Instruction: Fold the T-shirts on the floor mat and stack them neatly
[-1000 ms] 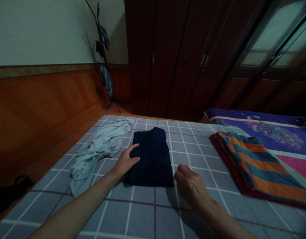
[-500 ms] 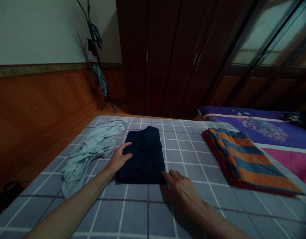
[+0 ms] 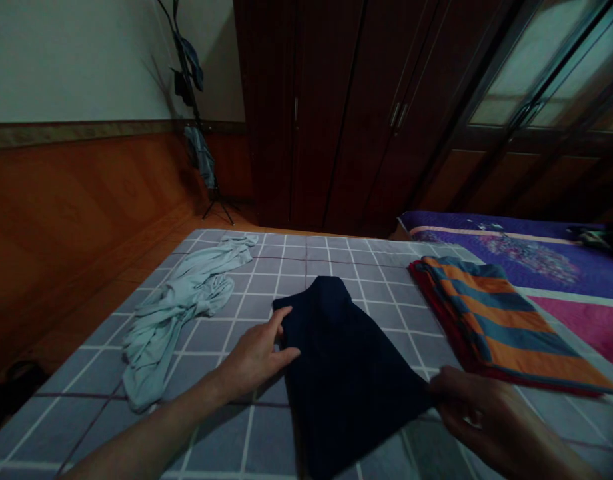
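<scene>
I am in a room with a big dark wood wardrobe (image 3: 331, 113) at the far side and a wood wall (image 3: 86, 200) on the left. A thin stand (image 3: 194, 113) with clothes on it is in the far left corner. In front of me is a bed with a grey checked cover (image 3: 221, 337). Past its right side is a purple blanket (image 3: 531, 260).

On the right of the grey cover is a flat folded cloth with orange and blue stripes (image 3: 501, 327). On the left is a pale blue cloth (image 3: 174, 320) in a messy heap. The dark blue cloth (image 3: 349, 380) is in the middle, near me. It lies at a slant, and its wide end reaches to my right.

My right grip (image 3: 481, 413) is closed on the near right corner of that cloth. My left grip (image 3: 254, 360) is open, and its fingers (image 3: 286, 312) touch the left edge. A slow, soft pull on the corner seems best, with the left grip light, so the cloth stays smooth and flat.
</scene>
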The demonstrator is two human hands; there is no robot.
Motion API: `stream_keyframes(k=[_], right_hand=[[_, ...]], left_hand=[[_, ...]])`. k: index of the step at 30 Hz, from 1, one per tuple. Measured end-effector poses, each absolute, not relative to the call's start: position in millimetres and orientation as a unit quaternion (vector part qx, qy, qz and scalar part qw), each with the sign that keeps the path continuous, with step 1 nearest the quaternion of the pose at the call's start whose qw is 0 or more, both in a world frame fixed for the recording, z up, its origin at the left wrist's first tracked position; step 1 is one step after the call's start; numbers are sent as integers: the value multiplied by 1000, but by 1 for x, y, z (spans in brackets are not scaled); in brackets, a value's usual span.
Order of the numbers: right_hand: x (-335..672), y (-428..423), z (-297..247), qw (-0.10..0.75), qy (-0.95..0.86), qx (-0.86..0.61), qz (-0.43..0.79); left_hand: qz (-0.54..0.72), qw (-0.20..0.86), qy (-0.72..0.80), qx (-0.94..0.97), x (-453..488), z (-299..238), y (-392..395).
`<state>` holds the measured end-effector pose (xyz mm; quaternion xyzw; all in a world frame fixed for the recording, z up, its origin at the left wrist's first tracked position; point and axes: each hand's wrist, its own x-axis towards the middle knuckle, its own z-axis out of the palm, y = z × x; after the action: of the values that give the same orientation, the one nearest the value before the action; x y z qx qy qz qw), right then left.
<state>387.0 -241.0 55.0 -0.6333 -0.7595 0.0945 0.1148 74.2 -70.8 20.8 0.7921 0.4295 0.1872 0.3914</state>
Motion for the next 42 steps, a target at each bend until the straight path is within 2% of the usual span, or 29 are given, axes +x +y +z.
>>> stream_keyframes(k=[2, 4, 7, 12, 16, 21, 24, 26, 29, 31, 34, 36, 38, 42], right_hand=[[420, -262, 53, 106, -751, -646, 79], [436, -274, 49, 133, -742, -657, -8], [416, -273, 52, 157, -754, -634, -73], [329, -245, 59, 162, -836, -524, -22], [297, -232, 34, 146, -877, -458, 14], [307, -228, 8, 181, -884, -430, 13], [313, -227, 6, 200, -880, -430, 7], [314, -226, 5, 187, -887, -422, 5], [312, -224, 1, 140, -901, -411, 9], [312, -224, -1, 126, -902, -412, 11], [312, -224, -2, 122, -902, -414, 21], [311, -224, 0, 115, -903, -413, 33], [311, -223, 2, 105, -904, -412, 36], [308, -223, 4, 103, -903, -415, 36]], left_hand=[[161, 387, 424, 803, 77, 26, -75], [174, 378, 421, 806, 81, 27, -71], [217, 357, 420, 806, 92, 27, -62], [205, 263, 422, 843, 119, 25, -52], [161, 206, 408, 874, 129, 18, -52], [160, 223, 423, 863, 129, 14, -55], [173, 286, 418, 845, 127, 17, -53], [190, 322, 416, 829, 125, 17, -48], [203, 322, 425, 821, 122, 11, -40], [174, 294, 438, 831, 119, 7, -36], [166, 194, 452, 854, 120, 10, -42], [212, 140, 410, 876, 126, 17, -54], [243, 130, 317, 907, 138, 24, -69], [170, 140, 163, 962, 169, 24, -86]])
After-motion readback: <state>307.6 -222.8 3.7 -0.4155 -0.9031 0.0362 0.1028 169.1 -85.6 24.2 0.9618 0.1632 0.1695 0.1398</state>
